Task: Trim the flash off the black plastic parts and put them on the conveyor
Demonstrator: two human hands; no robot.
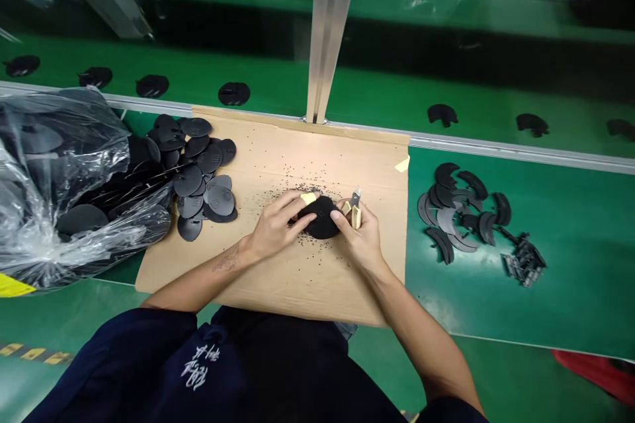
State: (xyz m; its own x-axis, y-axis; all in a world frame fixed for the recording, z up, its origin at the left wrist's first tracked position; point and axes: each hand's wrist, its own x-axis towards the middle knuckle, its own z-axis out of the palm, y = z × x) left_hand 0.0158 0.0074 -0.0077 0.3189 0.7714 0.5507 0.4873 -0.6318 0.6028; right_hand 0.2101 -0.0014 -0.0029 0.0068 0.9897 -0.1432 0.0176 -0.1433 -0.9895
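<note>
Left hand closed on a black disc, held just above the middle of the cardboard sheet; right hand grips small snips at the disc's edge. Black crumbs are scattered on the cardboard. Left of it, stacked discs and a plastic bag; right of it, cut crescent pieces.

Green conveyor belt carries a cardboard sheet with black crumbs, loose black discs, a plastic bag of discs, and black crescent pieces.

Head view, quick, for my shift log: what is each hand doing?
Left hand: closed on a black disc.
Right hand: closed on small cutters.
</note>
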